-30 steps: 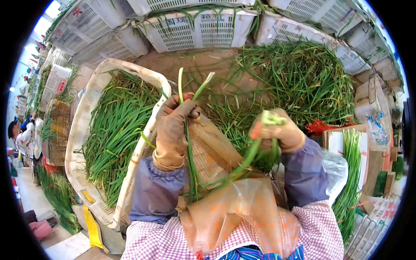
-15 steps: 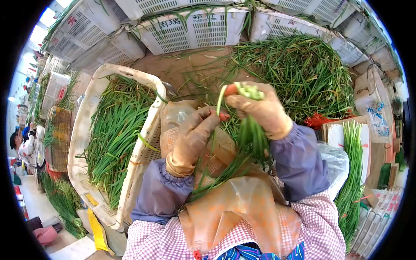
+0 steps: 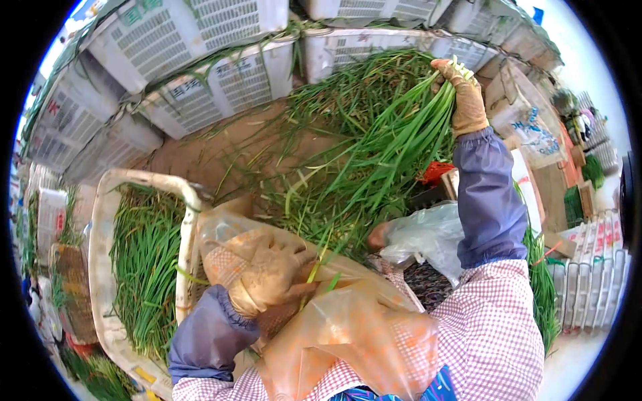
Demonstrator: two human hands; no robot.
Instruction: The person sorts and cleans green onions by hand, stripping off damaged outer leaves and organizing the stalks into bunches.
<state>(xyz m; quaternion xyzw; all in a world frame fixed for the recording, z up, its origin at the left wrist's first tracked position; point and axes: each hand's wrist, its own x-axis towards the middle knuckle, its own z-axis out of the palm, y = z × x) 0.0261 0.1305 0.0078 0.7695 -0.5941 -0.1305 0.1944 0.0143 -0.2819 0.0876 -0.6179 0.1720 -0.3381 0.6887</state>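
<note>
My right hand (image 3: 466,103), in a tan glove, is raised at the upper right and closed around a bunch of chives (image 3: 408,134). It grips the pale cut ends, and the long green blades hang down and left over a loose heap of chives (image 3: 354,100). My left hand (image 3: 264,277), also gloved, is low over the translucent orange apron (image 3: 348,327), fingers apart. A few chive blades lie on the apron just right of its fingertips. To its left is a white basket (image 3: 100,247) filled with chives.
Stacked white plastic crates (image 3: 221,80) line the back. A clear plastic bag (image 3: 428,234) lies by my right side, with something red (image 3: 438,172) just beyond it. Tied long chives (image 3: 542,294) and more crates (image 3: 592,287) stand at the right.
My view has turned right. My right hand has gone up and away with the chives, which now hang spread out. My left hand has moved down, away from the bunch.
</note>
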